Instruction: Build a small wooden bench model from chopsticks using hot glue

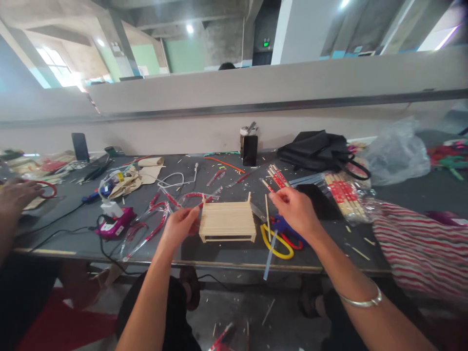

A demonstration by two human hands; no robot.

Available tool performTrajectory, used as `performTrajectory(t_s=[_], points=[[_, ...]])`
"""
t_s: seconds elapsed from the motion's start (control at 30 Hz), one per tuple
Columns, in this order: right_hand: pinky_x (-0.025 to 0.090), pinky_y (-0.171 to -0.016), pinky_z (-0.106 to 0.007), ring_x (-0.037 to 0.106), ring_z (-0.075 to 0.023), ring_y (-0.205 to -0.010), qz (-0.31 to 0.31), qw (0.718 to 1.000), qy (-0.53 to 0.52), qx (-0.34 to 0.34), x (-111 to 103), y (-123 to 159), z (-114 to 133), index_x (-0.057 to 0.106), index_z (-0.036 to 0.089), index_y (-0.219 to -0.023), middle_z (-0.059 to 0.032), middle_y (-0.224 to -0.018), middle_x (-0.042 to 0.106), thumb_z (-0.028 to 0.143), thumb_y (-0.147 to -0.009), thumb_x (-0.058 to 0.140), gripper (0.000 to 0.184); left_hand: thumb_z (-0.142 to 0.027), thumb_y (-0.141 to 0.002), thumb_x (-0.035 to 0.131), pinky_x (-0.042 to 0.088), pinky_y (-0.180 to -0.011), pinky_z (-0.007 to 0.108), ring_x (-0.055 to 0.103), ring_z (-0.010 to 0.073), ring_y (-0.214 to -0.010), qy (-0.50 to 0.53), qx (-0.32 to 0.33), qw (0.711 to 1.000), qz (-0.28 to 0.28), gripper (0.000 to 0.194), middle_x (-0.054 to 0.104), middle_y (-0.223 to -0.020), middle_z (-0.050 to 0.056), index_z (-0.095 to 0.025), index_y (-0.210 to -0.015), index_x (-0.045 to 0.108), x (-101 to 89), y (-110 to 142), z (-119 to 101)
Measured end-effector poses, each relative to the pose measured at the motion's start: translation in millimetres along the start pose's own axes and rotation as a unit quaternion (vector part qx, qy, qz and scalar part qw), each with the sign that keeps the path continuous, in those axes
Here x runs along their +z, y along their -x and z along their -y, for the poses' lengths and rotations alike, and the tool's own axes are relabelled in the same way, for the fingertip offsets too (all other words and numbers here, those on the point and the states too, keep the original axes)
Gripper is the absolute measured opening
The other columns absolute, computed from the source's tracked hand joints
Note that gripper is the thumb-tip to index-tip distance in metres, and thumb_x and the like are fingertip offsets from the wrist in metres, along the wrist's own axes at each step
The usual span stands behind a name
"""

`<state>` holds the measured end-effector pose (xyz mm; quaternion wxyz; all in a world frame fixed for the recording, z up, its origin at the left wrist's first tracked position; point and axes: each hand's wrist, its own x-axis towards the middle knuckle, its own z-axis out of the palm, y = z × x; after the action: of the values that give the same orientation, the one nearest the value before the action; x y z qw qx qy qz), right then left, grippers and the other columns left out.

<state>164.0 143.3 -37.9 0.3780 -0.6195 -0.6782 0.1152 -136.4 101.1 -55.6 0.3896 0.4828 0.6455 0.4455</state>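
Note:
A small bench-like model of pale wooden sticks [228, 219] stands near the table's front edge, two short posts rising at its back corners. My left hand [182, 224] is closed at its left side, fingertips by the left post and a red-and-clear wrapper; what they pinch is hidden. My right hand [294, 209] is to the model's right, thumb and fingers pinched on the end of a red-marked wooden stick [267, 185]. More red-marked sticks [280, 176] lie just beyond it. Below the right fingers, a bare stick [268, 217] rests across yellow-handled scissors [280, 248].
Clear-and-red wrappers [157, 226] and a purple power strip [116, 223] lie at left. A phone [250, 150] stands at the back. A black bag [316, 151], packed sticks [345, 195] and striped cloth [420, 243] occupy the right. Another person's hand [18, 195] is far left.

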Motion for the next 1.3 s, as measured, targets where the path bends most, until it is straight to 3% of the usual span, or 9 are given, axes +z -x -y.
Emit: performTrajectory(t_s=[0.2,0.33,0.47,0.57,0.7,0.8,0.97,1.1,1.3], points=[[0.038,-0.052,-0.027,0.053,-0.0162,-0.05,-0.05,0.998,-0.018,0.043,-28.4,18.0,-51.1,0.044,0.024,-0.058,0.0008,-0.047,0.051,0.048,-0.087,0.04,0.038,-0.048,-0.068,0.074,0.052,-0.061,0.025,0.068,0.0191,-0.073,0.081,-0.022,0.996,0.031,0.061,0.075,-0.084,0.006,-0.014,-0.118,0.063,21.9,13.6,-0.4],[0.038,-0.049,-0.025,0.049,-0.0132,-0.046,-0.044,0.997,-0.032,0.051,-33.3,23.6,-67.3,0.037,0.024,-0.054,0.0035,-0.043,0.046,0.048,-0.09,0.04,0.043,-0.039,-0.063,0.08,0.053,-0.066,0.027,0.069,0.0193,-0.073,0.202,-0.047,0.977,0.058,0.058,0.076,-0.087,0.007,-0.014,-0.113,0.067,34.8,15.4,-3.9],[0.045,-0.054,-0.026,0.056,-0.0139,-0.05,-0.035,0.998,-0.041,0.04,-39.8,19.5,-76.2,0.055,0.021,-0.07,0.0,-0.058,0.061,0.047,-0.089,0.043,0.035,-0.031,-0.06,0.083,0.051,-0.059,0.023,0.067,0.0156,-0.064,0.248,-0.061,0.966,0.035,0.046,0.076,-0.082,0.006,-0.012,-0.1,0.072,40.1,10.2,-10.1],[0.049,-0.063,-0.029,0.065,-0.0171,-0.064,-0.013,0.999,-0.039,0.025,-43.2,19.9,-81.7,0.06,0.018,-0.094,-0.005,-0.079,0.07,0.039,-0.088,0.045,0.027,-0.026,-0.062,0.081,0.051,-0.056,0.02,0.067,0.0135,-0.063,0.282,-0.043,0.958,0.004,0.036,0.075,-0.08,0.005,-0.012,-0.094,0.073,32.6,2.0,-16.2],[0.047,-0.063,-0.029,0.066,-0.0193,-0.068,0.039,0.999,0.002,0.023,-44.2,30.7,-78.1,0.064,0.022,-0.089,-0.0021,-0.076,0.07,0.039,-0.08,0.057,0.02,-0.018,-0.063,0.076,0.052,-0.051,0.018,0.064,0.012,-0.058,0.33,-0.025,0.943,-0.033,0.026,0.073,-0.076,0.004,-0.01,-0.088,0.073,8.2,-8.6,-25.9],[0.046,-0.058,-0.029,0.066,-0.0207,-0.065,0.119,0.989,0.082,0.037,-42.5,41.0,-67.3,0.066,0.022,-0.1,-0.0013,-0.074,0.07,0.044,-0.074,0.065,0.035,-0.016,-0.065,0.072,0.052,-0.049,0.018,0.062,0.0113,-0.055,0.349,-0.005,0.934,-0.073,0.02,0.071,-0.071,0.003,-0.009,-0.085,0.072,-11.5,-12.7,-30.1],[0.049,-0.086,-0.035,0.067,-0.026,-0.103,0.217,0.965,0.147,-0.014,-32.8,48.0,-58.6,0.054,0.016,-0.128,-0.0128,-0.117,0.069,0.034,-0.081,0.059,0.051,-0.018,-0.069,0.067,0.05,-0.049,0.016,0.062,0.0094,-0.058,0.359,0.015,0.926,-0.112,0.017,0.071,-0.077,0.001,-0.011,-0.084,0.071,-25.0,-13.9,-27.8],[0.045,-0.092,-0.037,0.063,-0.0285,-0.111,0.209,0.965,0.159,-0.016,-23.3,48.0,-60.7,0.058,0.013,-0.12,-0.016,-0.12,0.067,0.025,-0.079,0.056,0.043,-0.021,-0.064,0.074,0.052,-0.056,0.02,0.065,0.0133,-0.065,0.329,0.008,0.939,-0.101,0.027,0.073,-0.083,0.005,-0.01,-0.089,0.071,-6.8,-10.0,-22.2],[0.047,-0.065,-0.032,0.07,-0.0275,-0.08,0.183,0.964,0.188,0.044,-28.3,46.7,-61.0,0.06,0.016,-0.103,-0.0122,-0.09,0.073,0.029,-0.079,0.052,0.028,-0.031,-0.063,0.081,0.051,-0.062,0.022,0.067,0.0152,-0.07,0.303,-0.026,0.952,-0.011,0.038,0.075,-0.084,0.005,-0.012,-0.095,0.072,37.8,0.6,-8.2]])
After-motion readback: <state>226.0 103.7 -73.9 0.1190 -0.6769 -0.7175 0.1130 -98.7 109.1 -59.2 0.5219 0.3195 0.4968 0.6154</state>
